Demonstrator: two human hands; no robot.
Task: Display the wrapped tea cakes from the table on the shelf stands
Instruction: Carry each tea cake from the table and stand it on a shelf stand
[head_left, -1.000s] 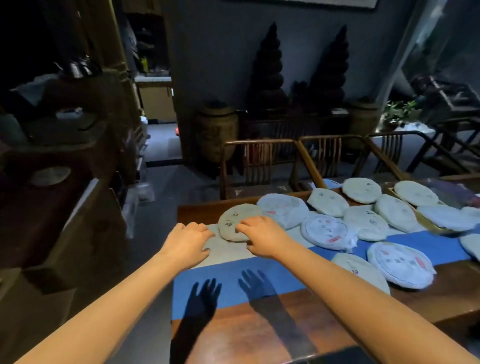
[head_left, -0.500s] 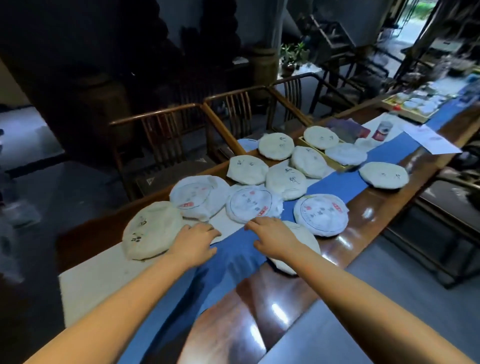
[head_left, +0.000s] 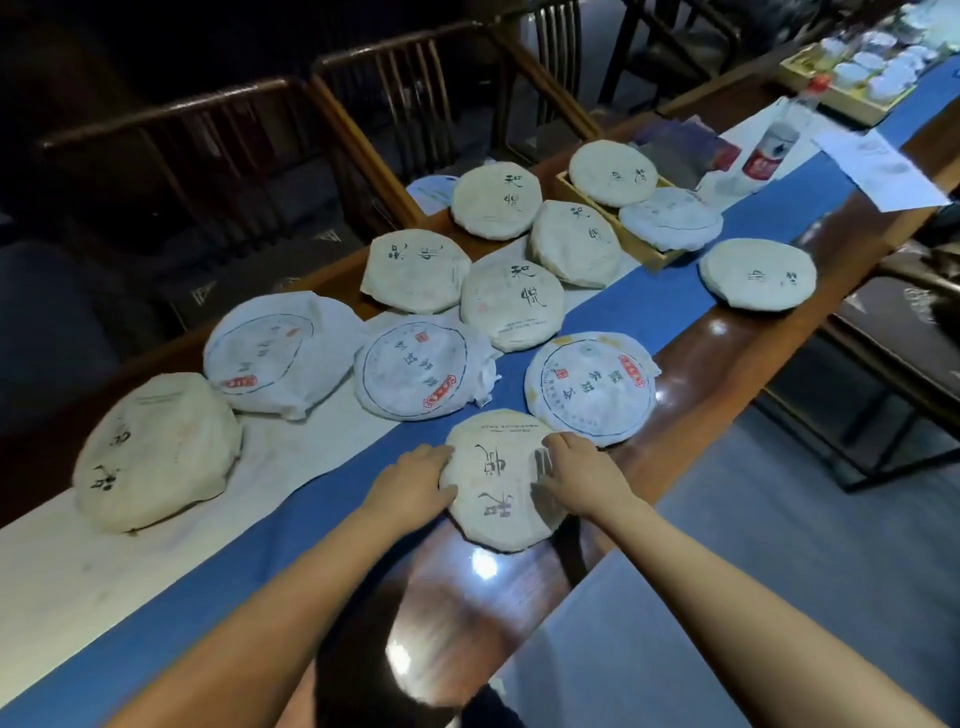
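Observation:
Several round paper-wrapped tea cakes lie across a long wooden table (head_left: 717, 353) with a blue runner. The nearest tea cake (head_left: 498, 483), cream paper with black brush writing, sits at the table's front edge. My left hand (head_left: 410, 486) presses its left rim and my right hand (head_left: 582, 478) its right rim, so both grip it from the sides. Just behind it lies a white-wrapped cake (head_left: 592, 387) with red stamps. Another cream cake (head_left: 156, 452) rests at the far left. No shelf stands are in view.
Wooden chairs (head_left: 249, 140) line the table's far side. A shallow wooden box (head_left: 649, 254) holds two cakes at the back. A plastic bottle (head_left: 769, 150), loose papers and a tray of white cups (head_left: 872, 78) lie toward the far right end. Grey floor lies to my right.
My view swung right along the table. Both hands left the far-left cake and moved to the nearest cake at the front edge, closing on its two sides.

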